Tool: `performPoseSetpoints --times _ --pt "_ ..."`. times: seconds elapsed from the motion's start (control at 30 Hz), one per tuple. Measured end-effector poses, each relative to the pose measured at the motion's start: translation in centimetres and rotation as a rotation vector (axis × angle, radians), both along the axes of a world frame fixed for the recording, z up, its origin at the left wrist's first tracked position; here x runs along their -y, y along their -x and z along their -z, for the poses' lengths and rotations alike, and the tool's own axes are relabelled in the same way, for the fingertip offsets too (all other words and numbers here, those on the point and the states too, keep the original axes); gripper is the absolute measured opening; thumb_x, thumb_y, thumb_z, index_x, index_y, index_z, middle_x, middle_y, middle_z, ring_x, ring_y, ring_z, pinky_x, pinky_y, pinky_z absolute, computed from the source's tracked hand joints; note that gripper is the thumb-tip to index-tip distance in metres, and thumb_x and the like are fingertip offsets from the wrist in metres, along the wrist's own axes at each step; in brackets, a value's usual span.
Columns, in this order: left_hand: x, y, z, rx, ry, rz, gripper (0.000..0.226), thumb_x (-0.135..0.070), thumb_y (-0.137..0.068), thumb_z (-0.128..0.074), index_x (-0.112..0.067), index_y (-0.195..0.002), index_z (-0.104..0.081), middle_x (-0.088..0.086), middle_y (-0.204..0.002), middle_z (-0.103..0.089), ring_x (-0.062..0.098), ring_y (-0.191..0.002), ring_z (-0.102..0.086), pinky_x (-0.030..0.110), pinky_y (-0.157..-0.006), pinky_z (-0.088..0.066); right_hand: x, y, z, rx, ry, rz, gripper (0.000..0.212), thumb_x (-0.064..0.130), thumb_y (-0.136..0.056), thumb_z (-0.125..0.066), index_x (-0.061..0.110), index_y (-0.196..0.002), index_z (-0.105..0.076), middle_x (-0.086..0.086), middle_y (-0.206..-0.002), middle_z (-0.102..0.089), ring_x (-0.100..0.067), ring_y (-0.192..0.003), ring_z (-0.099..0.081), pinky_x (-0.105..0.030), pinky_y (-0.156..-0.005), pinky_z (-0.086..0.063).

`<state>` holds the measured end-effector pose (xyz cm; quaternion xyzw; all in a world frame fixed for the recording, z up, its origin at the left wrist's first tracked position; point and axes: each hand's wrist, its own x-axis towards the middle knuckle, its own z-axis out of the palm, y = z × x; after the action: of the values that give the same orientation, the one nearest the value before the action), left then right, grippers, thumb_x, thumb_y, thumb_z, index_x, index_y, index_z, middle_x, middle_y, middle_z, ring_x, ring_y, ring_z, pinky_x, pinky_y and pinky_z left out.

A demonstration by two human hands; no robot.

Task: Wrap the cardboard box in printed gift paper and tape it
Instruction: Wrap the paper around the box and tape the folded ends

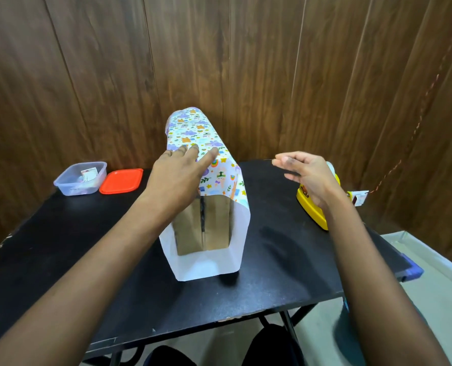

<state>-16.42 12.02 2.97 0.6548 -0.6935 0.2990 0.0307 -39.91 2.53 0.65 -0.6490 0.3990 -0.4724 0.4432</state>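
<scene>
A cardboard box [211,223] lies lengthwise in the middle of the black table [285,265]. Printed gift paper [193,128] with colourful cartoon figures is wrapped over its top and sides. The near end is open, so the brown flap and the paper's white inside show. My left hand [177,175] lies flat on top of the paper, fingers straight and pressing it down. My right hand [306,175] hovers to the right of the box, above a yellow tape dispenser [312,210]. Its thumb and fingertips pinch what looks like a thin, barely visible strip of clear tape.
A clear plastic tub [79,180] with small items inside stands at the table's back left, its red lid [122,180] beside it. A dark wood-panel wall runs close behind the table. A pale surface [431,286] lies lower, to the right.
</scene>
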Motion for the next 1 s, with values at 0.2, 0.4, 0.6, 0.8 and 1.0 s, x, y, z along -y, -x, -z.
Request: performPoseSetpoints --times 0.2,0.4,0.6,0.8,1.0 --pt "0.0 0.0 0.3 -0.021 -0.024 -0.024 0.085 -0.031 -0.083 -0.066 -0.018 -0.148 -0.013 0.013 -0.151 -0.027 0.031 -0.137 -0.029 0.039 -0.106 -0.029 -0.9 -3.5 -1.4 -0.061 0.199 -0.124 0.026 0.012 -0.096 -0.051 0.007 -0.117 -0.064 0.001 -0.118 -0.064 -0.005 -0.114 -0.055 -0.019 -0.097 -0.043" --pt "-0.3 -0.5 0.6 -0.066 0.081 0.031 0.085 -0.014 -0.028 -0.092 0.008 -0.105 -0.062 0.024 -0.103 -0.066 0.038 -0.089 -0.067 0.040 -0.072 -0.055 -0.5 -10.7 -5.5 -0.646 0.360 -0.341 0.038 0.021 -0.103 -0.035 -0.004 -0.121 -0.056 -0.010 -0.132 -0.054 -0.013 -0.123 -0.045 -0.028 -0.103 -0.030" --pt "0.1 -0.2 0.6 -0.095 0.063 0.022 0.085 -0.024 -0.063 -0.083 0.003 -0.132 -0.043 0.021 -0.135 -0.049 0.031 -0.119 -0.052 0.035 -0.096 -0.043 -1.3 -9.1 -5.0 -0.820 0.410 -0.403 0.046 0.030 -0.102 -0.033 0.018 -0.147 -0.031 0.007 -0.156 -0.023 -0.005 -0.144 -0.016 -0.017 -0.112 -0.010" --pt "1.0 -0.1 1.3 -0.123 0.093 0.019 0.084 -0.037 -0.078 -0.070 -0.007 -0.144 -0.027 0.009 -0.149 -0.035 0.027 -0.134 -0.036 0.040 -0.107 -0.028 -1.6 -8.1 -4.9 -0.999 0.496 -0.337 0.075 0.010 -0.087 -0.063 0.025 -0.149 -0.023 0.012 -0.156 -0.021 -0.007 -0.143 -0.020 -0.020 -0.111 -0.019" --pt "1.0 -0.7 1.8 -0.101 0.163 0.058 0.080 -0.018 -0.045 -0.090 0.002 -0.116 -0.059 0.020 -0.113 -0.065 0.038 -0.098 -0.064 0.044 -0.082 -0.050 -1.8 -8.2 -4.3 -0.891 0.476 -0.315 0.072 0.014 -0.085 -0.068 0.024 -0.147 -0.032 0.010 -0.152 -0.032 -0.008 -0.139 -0.031 -0.021 -0.111 -0.027"
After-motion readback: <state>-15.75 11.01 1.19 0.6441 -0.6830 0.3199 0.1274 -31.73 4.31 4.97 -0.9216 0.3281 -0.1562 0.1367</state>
